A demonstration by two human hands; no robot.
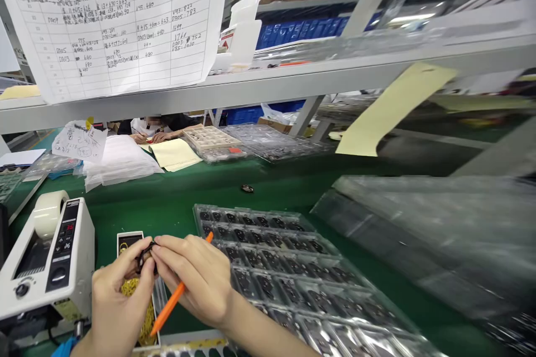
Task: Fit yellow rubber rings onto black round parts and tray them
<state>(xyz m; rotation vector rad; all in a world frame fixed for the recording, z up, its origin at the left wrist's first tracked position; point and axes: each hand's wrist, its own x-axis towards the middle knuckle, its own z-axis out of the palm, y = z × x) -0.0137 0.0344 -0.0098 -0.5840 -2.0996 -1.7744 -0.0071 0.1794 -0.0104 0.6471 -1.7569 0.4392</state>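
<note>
Both hands meet above a narrow white box (129, 234). My left hand (119, 298) pinches a small black part (145, 256) between thumb and fingers. The fingertips of my right hand (199, 276) press on the same part from the right. An orange pen-like stick (170, 307) is tucked in my right hand and slants down to the left. Small yellow pieces (148, 326) fill the lower part of the box, partly hidden by my left hand. Just right lies a clear compartment tray (288, 262) with small black parts in its pockets.
A tape dispenser (71, 251) stands at the left on the green table (293, 178). A lone dark part (247, 188) lies farther back. Clear plastic trays (419, 234) are stacked at the right. A handwritten sheet (113, 28) hangs from the shelf; behind it, a person's hands (161, 136) rest.
</note>
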